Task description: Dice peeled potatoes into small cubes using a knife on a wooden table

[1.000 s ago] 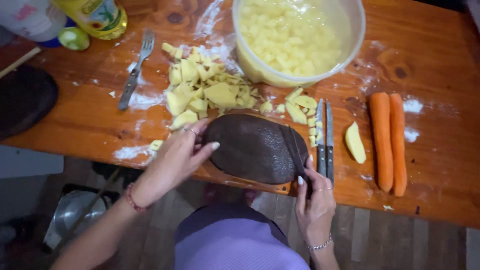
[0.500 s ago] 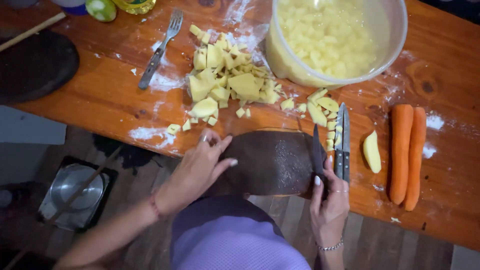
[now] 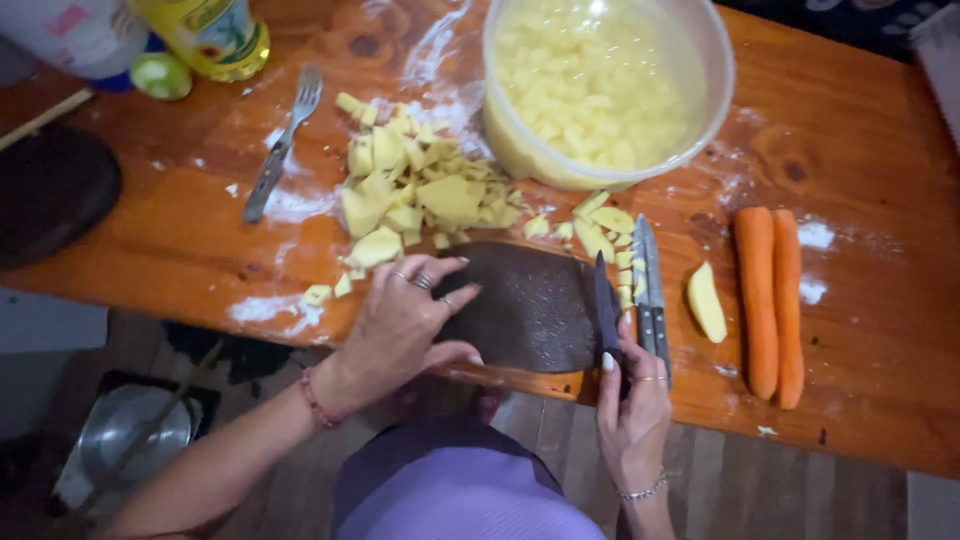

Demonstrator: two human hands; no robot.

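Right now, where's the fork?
In the head view the fork lies on the table at upper left, apart from both hands, between the oil bottle and the potato pile.

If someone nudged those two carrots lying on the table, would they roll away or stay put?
The carrots look round and smooth, so a sideways push would probably roll them. They seem stiff, not floppy, lying straight side by side. The wooden table looks damp and smeared, so they may also slide a little.
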